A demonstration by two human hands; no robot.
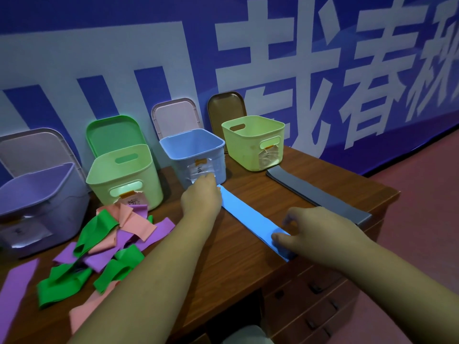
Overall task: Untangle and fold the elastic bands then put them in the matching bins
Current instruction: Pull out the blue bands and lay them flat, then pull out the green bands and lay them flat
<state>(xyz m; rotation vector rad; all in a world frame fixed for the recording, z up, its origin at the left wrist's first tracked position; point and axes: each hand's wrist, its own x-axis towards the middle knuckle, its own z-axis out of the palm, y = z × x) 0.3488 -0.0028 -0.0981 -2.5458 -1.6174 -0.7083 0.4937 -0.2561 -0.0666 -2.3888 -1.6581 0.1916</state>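
The blue band [250, 217] is lying flat on the surface, reaching up to the blue bin [178, 162], so the folding step is starting. The right hand [315, 232] is pinching the near end, grip clamped on it; the left hand [201, 197] is sitting at the far end, its grip hidden, so I cannot tell. Next, one end is likely needing lifting onto the other, edges matched.

Wooden desk [248, 264] lay under the right hand [320, 234], drawers [323, 306] below it. Blue banner [124, 58] with large white characters covered the wall beyond the left hand [201, 197]. Reddish floor [422, 194] right of the right hand. Lighting dim, bluish.
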